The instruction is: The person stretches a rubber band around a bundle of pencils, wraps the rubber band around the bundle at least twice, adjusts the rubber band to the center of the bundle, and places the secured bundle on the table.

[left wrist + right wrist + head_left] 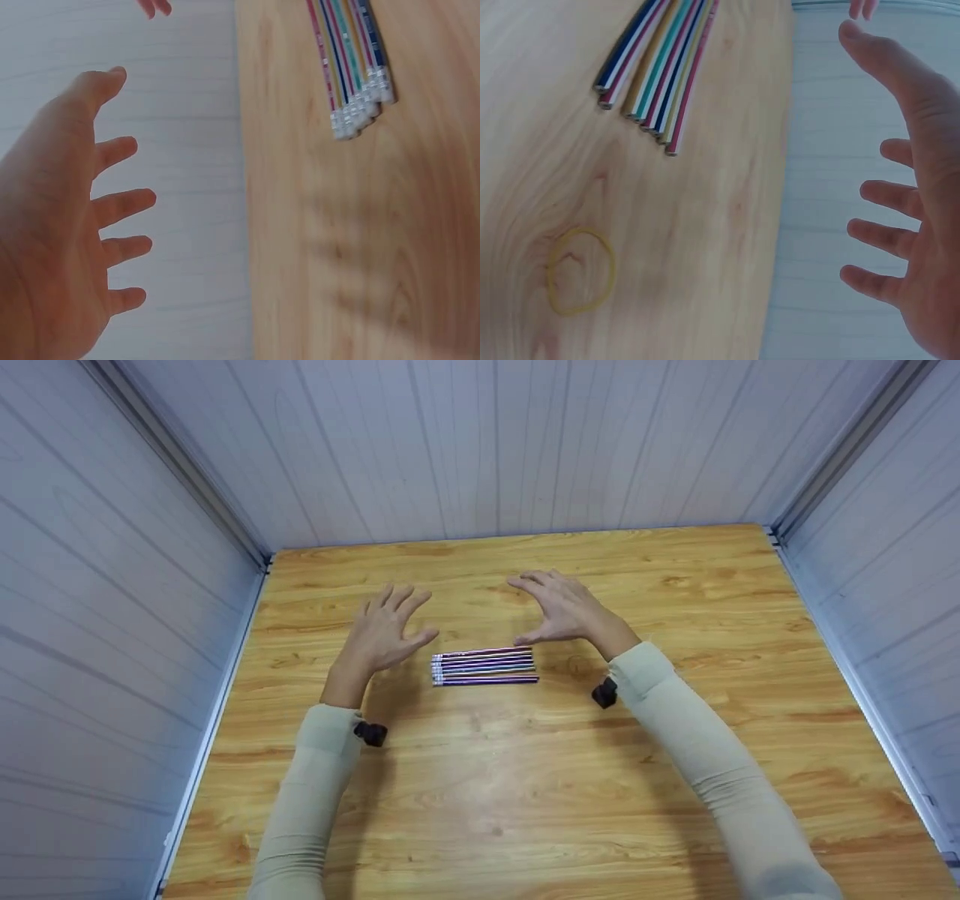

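Several unsharpened pencils in shiny colours lie side by side on the table, their white eraser ends to the left. Above and left of them hovers my left hand, fingers spread and holding nothing. My right hand is held above their plain right ends, its fingers apart and its palm bare. Neither hand appears to touch the pencils. A thin yellow rubber band lies in a loop on the wood, to the right of the pencils; in the head view it is barely visible.
The wood-grain table is bounded by a pale panelled wall at the back and further panels on the left and right. Small black cameras sit at both wrists.
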`<action>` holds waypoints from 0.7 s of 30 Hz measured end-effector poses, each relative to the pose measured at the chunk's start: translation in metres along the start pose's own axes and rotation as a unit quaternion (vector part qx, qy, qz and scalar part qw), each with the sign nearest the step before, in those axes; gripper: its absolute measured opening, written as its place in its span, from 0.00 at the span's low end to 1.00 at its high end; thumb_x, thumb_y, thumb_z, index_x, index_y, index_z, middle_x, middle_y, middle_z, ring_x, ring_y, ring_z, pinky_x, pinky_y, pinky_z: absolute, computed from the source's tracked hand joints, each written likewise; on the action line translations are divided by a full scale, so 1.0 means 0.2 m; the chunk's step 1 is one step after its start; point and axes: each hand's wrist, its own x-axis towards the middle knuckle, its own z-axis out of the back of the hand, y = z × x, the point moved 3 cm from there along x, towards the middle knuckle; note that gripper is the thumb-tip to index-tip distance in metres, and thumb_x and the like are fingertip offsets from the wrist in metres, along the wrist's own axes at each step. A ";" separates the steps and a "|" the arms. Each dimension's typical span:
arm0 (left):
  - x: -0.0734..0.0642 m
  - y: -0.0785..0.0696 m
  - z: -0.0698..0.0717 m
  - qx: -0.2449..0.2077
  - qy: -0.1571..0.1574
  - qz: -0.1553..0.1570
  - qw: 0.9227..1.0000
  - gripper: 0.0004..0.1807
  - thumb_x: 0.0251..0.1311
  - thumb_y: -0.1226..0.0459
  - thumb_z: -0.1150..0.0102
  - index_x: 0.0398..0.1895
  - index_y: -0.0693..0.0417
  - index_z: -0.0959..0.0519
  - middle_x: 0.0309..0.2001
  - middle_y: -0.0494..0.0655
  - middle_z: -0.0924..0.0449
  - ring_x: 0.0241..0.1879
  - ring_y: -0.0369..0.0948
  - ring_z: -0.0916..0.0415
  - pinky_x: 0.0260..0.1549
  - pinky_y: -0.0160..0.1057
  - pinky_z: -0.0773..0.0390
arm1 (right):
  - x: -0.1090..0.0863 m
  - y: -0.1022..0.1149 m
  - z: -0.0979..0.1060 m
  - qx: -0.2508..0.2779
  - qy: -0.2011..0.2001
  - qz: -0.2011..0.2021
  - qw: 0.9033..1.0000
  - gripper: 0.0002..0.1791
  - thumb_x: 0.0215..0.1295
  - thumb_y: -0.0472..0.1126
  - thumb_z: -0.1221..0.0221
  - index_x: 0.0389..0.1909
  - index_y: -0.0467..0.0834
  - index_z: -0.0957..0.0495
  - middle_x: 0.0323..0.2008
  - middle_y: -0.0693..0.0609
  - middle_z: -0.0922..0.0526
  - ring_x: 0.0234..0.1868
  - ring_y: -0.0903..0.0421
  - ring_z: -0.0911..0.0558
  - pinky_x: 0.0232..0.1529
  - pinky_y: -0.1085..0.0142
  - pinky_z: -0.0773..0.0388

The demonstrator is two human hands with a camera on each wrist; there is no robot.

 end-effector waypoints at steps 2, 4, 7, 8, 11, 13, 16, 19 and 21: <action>0.01 0.00 -0.03 -0.010 0.007 -0.002 1.000 0.43 0.80 0.35 0.44 0.90 0.41 0.36 0.90 0.58 0.41 0.92 0.66 0.51 0.85 0.78 0.49 | 0.00 0.00 -0.03 -0.001 0.006 0.000 1.000 0.61 0.61 0.71 0.24 0.90 0.53 0.39 0.87 0.39 0.33 0.86 0.32 0.33 0.84 0.30 0.35; 0.01 0.00 -0.06 -0.018 0.013 -0.004 1.000 0.43 0.80 0.35 0.44 0.90 0.41 0.37 0.90 0.58 0.40 0.91 0.66 0.51 0.86 0.77 0.49 | 0.00 0.00 -0.06 0.000 0.012 0.000 1.000 0.61 0.62 0.70 0.23 0.90 0.53 0.39 0.86 0.39 0.33 0.86 0.33 0.34 0.82 0.30 0.33; 0.02 0.00 -0.11 -0.036 0.022 -0.004 0.999 0.44 0.80 0.36 0.43 0.91 0.43 0.37 0.90 0.59 0.39 0.91 0.66 0.50 0.85 0.78 0.48 | 0.00 -0.01 -0.10 0.010 0.023 0.000 1.000 0.62 0.62 0.66 0.21 0.91 0.53 0.41 0.87 0.39 0.34 0.87 0.33 0.35 0.82 0.29 0.33; 0.02 0.00 -0.12 -0.041 0.026 -0.004 0.999 0.44 0.80 0.37 0.43 0.91 0.43 0.37 0.90 0.60 0.39 0.91 0.67 0.49 0.85 0.78 0.47 | 0.00 -0.01 -0.12 0.017 0.027 -0.001 1.000 0.62 0.62 0.65 0.21 0.91 0.53 0.41 0.87 0.38 0.35 0.87 0.32 0.36 0.82 0.28 0.34; 0.02 0.00 -0.17 -0.049 0.037 -0.012 0.998 0.45 0.79 0.37 0.43 0.91 0.44 0.38 0.89 0.61 0.38 0.90 0.68 0.46 0.85 0.77 0.46 | 0.00 -0.02 -0.16 0.035 0.036 -0.005 0.999 0.63 0.62 0.63 0.19 0.91 0.51 0.42 0.87 0.36 0.37 0.88 0.31 0.38 0.84 0.28 0.37; 0.03 0.00 -0.19 -0.055 0.042 -0.019 0.997 0.45 0.78 0.39 0.41 0.91 0.45 0.37 0.88 0.62 0.36 0.88 0.68 0.43 0.85 0.77 0.45 | 0.00 -0.02 -0.19 0.050 0.041 -0.008 0.998 0.63 0.62 0.62 0.19 0.91 0.50 0.42 0.88 0.35 0.39 0.89 0.31 0.40 0.85 0.28 0.37; 0.03 0.00 -0.23 -0.077 0.049 -0.019 0.996 0.44 0.77 0.41 0.36 0.90 0.45 0.36 0.86 0.63 0.33 0.86 0.68 0.39 0.84 0.77 0.43 | 0.00 -0.02 -0.23 0.072 0.052 -0.011 0.996 0.63 0.62 0.61 0.18 0.91 0.48 0.41 0.86 0.35 0.38 0.88 0.32 0.38 0.83 0.30 0.33; 0.04 0.01 -0.27 -0.095 0.065 -0.009 0.993 0.45 0.75 0.44 0.31 0.90 0.45 0.36 0.86 0.62 0.33 0.86 0.66 0.38 0.83 0.76 0.42 | 0.01 -0.01 -0.28 0.081 0.063 -0.005 0.995 0.62 0.62 0.61 0.18 0.90 0.46 0.40 0.83 0.35 0.34 0.84 0.34 0.33 0.80 0.34 0.28; 0.04 0.01 -0.30 -0.099 0.077 -0.001 0.992 0.47 0.73 0.44 0.29 0.90 0.45 0.36 0.86 0.61 0.33 0.86 0.65 0.38 0.84 0.75 0.41 | 0.02 -0.01 -0.31 0.084 0.068 0.002 0.994 0.62 0.62 0.61 0.18 0.90 0.44 0.39 0.79 0.36 0.31 0.78 0.35 0.29 0.76 0.36 0.25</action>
